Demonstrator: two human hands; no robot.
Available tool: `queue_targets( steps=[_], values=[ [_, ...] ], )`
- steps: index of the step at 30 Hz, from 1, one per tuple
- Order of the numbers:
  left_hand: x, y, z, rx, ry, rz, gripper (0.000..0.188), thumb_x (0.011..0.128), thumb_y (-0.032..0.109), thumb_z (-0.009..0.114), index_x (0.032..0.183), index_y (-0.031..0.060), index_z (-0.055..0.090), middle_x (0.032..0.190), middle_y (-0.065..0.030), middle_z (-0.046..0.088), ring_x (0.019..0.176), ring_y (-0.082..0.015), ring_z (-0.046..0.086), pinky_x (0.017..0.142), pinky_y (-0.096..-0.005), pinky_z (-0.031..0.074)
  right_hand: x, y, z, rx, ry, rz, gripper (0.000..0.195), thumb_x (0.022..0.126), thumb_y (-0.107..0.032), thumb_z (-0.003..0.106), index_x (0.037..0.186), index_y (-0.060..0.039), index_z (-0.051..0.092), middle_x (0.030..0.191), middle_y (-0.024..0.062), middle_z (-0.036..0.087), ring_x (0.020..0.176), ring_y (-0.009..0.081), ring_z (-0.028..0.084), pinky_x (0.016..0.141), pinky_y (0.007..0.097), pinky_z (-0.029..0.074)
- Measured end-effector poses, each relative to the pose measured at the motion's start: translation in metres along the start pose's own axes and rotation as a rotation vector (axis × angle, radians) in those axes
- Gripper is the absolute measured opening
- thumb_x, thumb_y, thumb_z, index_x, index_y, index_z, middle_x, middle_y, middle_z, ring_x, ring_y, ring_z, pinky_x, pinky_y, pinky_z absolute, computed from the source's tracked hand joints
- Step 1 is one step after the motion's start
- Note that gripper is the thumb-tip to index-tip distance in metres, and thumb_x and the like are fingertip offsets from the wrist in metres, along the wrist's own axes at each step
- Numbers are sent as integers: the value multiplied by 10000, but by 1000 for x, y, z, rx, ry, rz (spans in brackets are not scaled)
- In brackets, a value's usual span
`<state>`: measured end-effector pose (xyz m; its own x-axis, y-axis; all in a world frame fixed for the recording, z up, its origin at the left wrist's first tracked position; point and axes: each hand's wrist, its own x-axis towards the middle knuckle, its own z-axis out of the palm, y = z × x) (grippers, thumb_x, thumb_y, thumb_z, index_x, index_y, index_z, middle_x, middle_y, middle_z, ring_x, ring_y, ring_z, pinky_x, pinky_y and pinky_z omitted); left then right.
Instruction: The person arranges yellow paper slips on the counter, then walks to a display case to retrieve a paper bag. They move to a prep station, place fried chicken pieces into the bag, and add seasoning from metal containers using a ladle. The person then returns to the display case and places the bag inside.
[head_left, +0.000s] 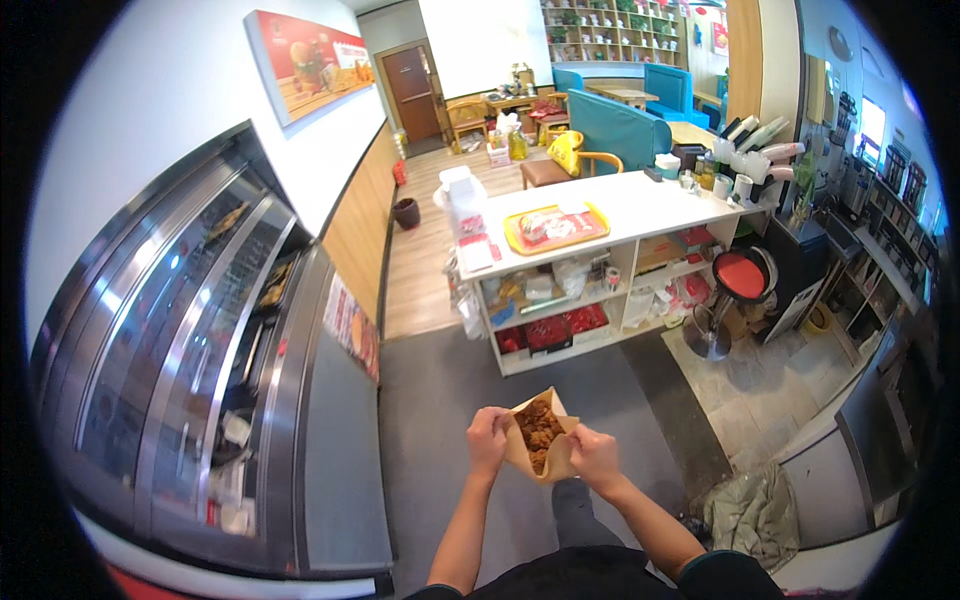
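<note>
Between my two hands hangs a brown paper bag (560, 459), its mouth spread wide. Several pieces of brown fried food (538, 427), which look like breaded chicken, fill it. My left hand (487, 438) pinches the bag's left edge, and my right hand (594, 457) pinches the right edge. I hold the bag in front of my body, above the grey floor. Beyond it, a yellow tray (512, 237) with a printed paper liner (551, 228) lies on the white counter (637, 202). A wrapped item seems to rest on the liner.
A steel-framed glass display cabinet (296, 397) stands close on my left. Shelves under the counter hold red packets (551, 330) and bags. To the right are a red-seated stool (741, 274) and a crumpled olive cloth or cover (754, 517). Cups and bottles (705, 174) crowd the counter's right end.
</note>
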<state>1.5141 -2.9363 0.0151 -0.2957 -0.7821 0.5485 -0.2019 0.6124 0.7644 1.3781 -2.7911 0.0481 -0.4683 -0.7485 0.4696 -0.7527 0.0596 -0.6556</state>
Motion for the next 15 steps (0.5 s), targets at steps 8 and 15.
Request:
queue_targets(
  steps=[8, 15],
  values=[
    [242, -124, 113, 25, -10, 70, 66, 788, -52, 551, 811, 9, 564, 748, -137, 600, 681, -278, 607, 622, -320, 476, 243, 112, 110, 38, 19, -25, 79, 775, -85, 603, 737, -38, 553, 649, 169, 583, 600, 356, 585, 511, 417, 457],
    [426, -241, 200, 12, -74, 52, 79, 778, -62, 548, 822, 1, 566, 763, -141, 584, 707, -294, 590, 643, -335, 469, 419, 184, 212, 53, 97, 58, 72, 780, -69, 594, 739, -53, 538, 631, 143, 579, 585, 331, 585, 503, 395, 458]
  ],
)
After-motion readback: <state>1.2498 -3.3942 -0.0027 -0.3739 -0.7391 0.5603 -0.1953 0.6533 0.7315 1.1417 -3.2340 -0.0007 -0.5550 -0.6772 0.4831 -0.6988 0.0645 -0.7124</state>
